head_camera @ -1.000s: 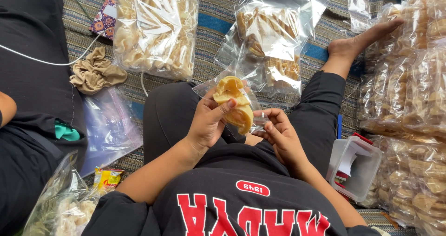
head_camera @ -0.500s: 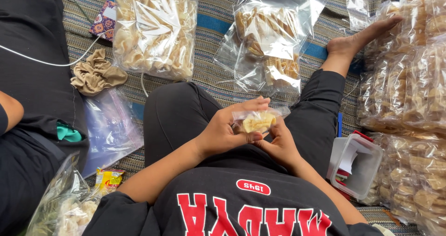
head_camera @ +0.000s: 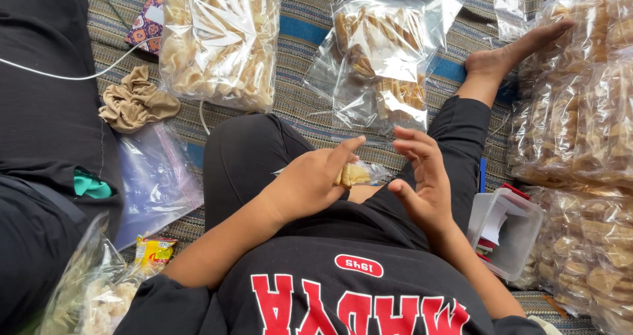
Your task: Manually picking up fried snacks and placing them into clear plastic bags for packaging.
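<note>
My left hand (head_camera: 310, 180) grips a small clear bag of yellow crackers (head_camera: 356, 174) over my lap, its forefinger stretched out along the bag's top. Just to the right, my right hand (head_camera: 422, 177) is raised with its fingers spread and holds nothing; it does not touch the bag. Both hands hover above my black trousers, my right leg stretched out to a bare foot (head_camera: 508, 55) at the upper right.
Two large clear bags of crackers (head_camera: 217, 41) (head_camera: 382, 58) lie ahead on a striped mat (head_camera: 303, 97). Stacks of small packed bags (head_camera: 580, 144) line the right side. A clear plastic box (head_camera: 508, 233) sits by my right thigh. Another person in black (head_camera: 46, 144) sits at left.
The bag of crackers came down from chest height to my lap. My right hand let go of it and opened; my left hand keeps hold.
</note>
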